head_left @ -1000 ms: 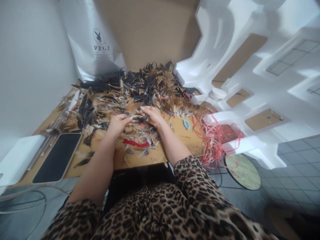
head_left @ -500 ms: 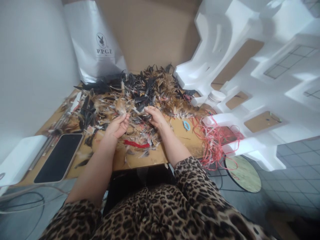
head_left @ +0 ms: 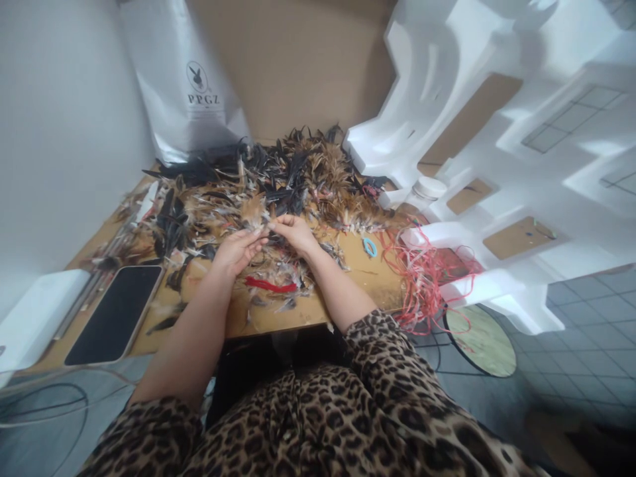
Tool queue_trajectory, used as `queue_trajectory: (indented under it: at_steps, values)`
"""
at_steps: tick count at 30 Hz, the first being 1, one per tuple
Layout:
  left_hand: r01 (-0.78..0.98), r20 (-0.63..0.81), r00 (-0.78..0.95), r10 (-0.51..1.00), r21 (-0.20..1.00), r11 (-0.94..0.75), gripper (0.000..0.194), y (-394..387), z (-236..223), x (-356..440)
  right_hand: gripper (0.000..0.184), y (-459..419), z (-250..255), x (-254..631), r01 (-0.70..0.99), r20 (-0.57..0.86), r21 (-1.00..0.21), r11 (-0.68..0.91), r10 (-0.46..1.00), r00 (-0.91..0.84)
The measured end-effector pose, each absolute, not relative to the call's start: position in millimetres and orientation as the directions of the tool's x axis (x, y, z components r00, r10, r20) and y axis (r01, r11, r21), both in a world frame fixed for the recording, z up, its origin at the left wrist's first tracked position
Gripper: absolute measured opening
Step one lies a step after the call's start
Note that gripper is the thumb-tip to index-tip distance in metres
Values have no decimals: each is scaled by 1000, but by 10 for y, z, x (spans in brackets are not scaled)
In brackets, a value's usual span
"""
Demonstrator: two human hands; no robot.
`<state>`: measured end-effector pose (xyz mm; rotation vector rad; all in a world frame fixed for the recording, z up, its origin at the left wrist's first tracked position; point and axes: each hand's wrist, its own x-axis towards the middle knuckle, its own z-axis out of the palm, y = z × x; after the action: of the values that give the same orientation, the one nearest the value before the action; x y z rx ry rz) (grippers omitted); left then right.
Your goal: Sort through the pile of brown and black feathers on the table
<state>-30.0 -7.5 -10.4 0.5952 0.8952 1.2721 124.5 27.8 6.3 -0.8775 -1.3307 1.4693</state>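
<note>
My left hand (head_left: 242,248) is closed in a pinch on a small bunch of brown feathers (head_left: 254,211), whose tips fan upward from the fingertips. Coming in from the other side, my right hand (head_left: 294,233) has thumb and forefinger pressed together at the base of that bunch; whether it grips a feather there is too small to tell. Behind the hands spreads a heap of black feathers (head_left: 293,171) and brown ones (head_left: 330,165). Below them, a red strip (head_left: 271,285) lies among loose feather scraps.
A phone (head_left: 115,315) and a white box (head_left: 42,321) lie at the left. A silver bag (head_left: 183,86) stands behind. To the right are a blue ring (head_left: 370,247), tangled pink string (head_left: 422,285), a lidded jar (head_left: 428,191) and large white foam (head_left: 477,146).
My right hand has moved left and now meets my left hand at the feather bunch. My left hand has shifted slightly right with the bunch.
</note>
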Motion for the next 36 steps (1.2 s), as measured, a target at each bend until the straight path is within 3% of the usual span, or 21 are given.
queue_trajectory:
  at_steps: [13, 19, 27, 31, 36]
  values:
    - [-306, -186, 14, 983, 935, 181, 15, -89, -171, -267, 20, 236, 11, 1162, -169, 53, -986, 0, 949, -310]
    - [-299, -167, -118, 979, 946, 125, 20, -82, -146, -290, 34, 294, 17, 1239, -301, -53, -932, -201, 899, -435]
    - [-235, -170, -18, 985, 959, 162, 26, -150, -85, -234, 38, 330, -50, 1240, -306, -45, -927, -216, 875, -481]
    - [-281, -180, 3, 984, 944, 173, 19, -145, -94, -229, 38, 332, -54, 1235, -299, -85, -917, -265, 861, -502]
    - [-494, -208, -27, 978, 853, 168, 3, -82, -117, -287, 36, 420, 19, 1373, -454, -74, -843, -288, 898, -433]
